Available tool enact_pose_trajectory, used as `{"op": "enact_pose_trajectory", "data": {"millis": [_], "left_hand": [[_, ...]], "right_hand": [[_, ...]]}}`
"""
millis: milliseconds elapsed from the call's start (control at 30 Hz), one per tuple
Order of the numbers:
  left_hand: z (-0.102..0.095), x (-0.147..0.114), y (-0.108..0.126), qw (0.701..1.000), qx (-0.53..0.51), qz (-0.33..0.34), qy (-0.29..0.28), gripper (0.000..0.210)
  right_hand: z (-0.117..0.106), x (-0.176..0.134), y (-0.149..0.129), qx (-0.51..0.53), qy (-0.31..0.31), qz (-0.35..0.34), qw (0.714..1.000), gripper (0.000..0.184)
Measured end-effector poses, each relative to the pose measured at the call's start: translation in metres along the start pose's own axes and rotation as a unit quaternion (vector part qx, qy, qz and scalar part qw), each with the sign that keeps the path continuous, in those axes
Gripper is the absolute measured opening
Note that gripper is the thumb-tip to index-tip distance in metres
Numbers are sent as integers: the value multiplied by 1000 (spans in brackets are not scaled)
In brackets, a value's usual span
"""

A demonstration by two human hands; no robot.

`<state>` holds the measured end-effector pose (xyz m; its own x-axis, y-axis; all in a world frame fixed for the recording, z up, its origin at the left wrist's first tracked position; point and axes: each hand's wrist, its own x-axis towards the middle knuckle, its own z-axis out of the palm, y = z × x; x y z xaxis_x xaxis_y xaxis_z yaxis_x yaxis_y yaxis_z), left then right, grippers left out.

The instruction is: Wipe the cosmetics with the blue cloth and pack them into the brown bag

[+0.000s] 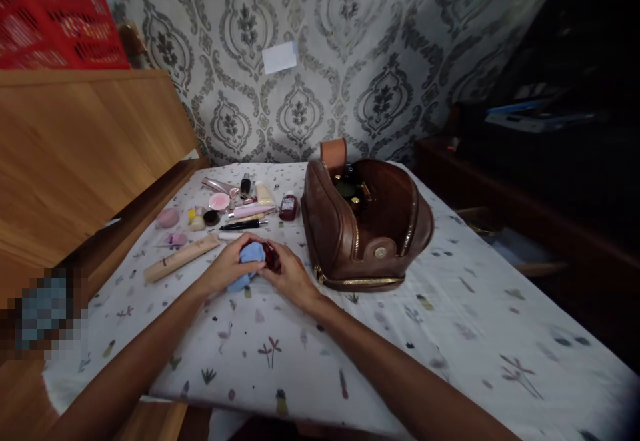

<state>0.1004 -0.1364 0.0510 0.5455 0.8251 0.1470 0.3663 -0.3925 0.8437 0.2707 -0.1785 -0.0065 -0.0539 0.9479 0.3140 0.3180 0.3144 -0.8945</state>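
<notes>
My left hand (230,264) is closed on a blue cloth (251,253), part of which hangs below the fingers. Pressed against the cloth is a small dark red bottle-like item (271,257), gripped by my right hand (290,273); its exact kind is partly hidden by the fingers. Just beyond the hands lie a black pen-like tube (244,225), a pink tube (251,211) and a small dark red bottle with a white label (289,207). A beige tube (181,259) rests left of my left hand. To the right stands a brown leather bag (333,227), unzipped, with dark and gold items inside.
Several cosmetics, among them a pink round compact (219,201) and a black-capped bottle (245,185), are spread at the table's back left. The printed white tablecloth (450,334) covers the table. A wooden cabinet (90,154) with a red basket (60,21) borders the left side.
</notes>
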Motion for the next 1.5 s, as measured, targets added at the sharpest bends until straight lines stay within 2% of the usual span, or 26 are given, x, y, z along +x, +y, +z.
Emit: {"op": "enact_pose_trajectory", "data": {"millis": [67,300,467,567,633,733,800,867,1033,1300,1500], "left_hand": [[5,-1,-3,1000,-15,-7,-1,41],[2,0,-18,995,-75,-51,34,36],[3,-2,-28,992,1,-19,128,37],[1,-7,-32,985,58,11,162,39],[-1,-11,-31,982,101,42,152,36],[0,-15,-28,976,169,117,70,35],[2,-17,-27,967,202,156,12,43],[3,-17,-28,963,213,167,-11,51],[7,-15,-32,963,198,178,-24,52],[18,-12,-48,973,178,145,30,50],[16,-7,-48,980,150,127,36,45]], "right_hand": [[0,0,1,4,-8,-1,1000,56],[0,1,4,24,-14,25,999,60],[0,1,7,28,-8,22,999,56],[-1,0,6,19,-4,23,1000,56],[-2,0,5,6,2,20,1000,56],[-3,0,5,-19,0,6,1000,57],[-5,-1,4,-36,-4,0,999,58],[-6,-1,2,-51,-7,2,999,59],[-7,-3,-3,-72,-12,-15,997,59],[-7,-4,1,-96,-27,-74,992,58],[-8,-4,0,-67,-19,-45,997,60]]}}
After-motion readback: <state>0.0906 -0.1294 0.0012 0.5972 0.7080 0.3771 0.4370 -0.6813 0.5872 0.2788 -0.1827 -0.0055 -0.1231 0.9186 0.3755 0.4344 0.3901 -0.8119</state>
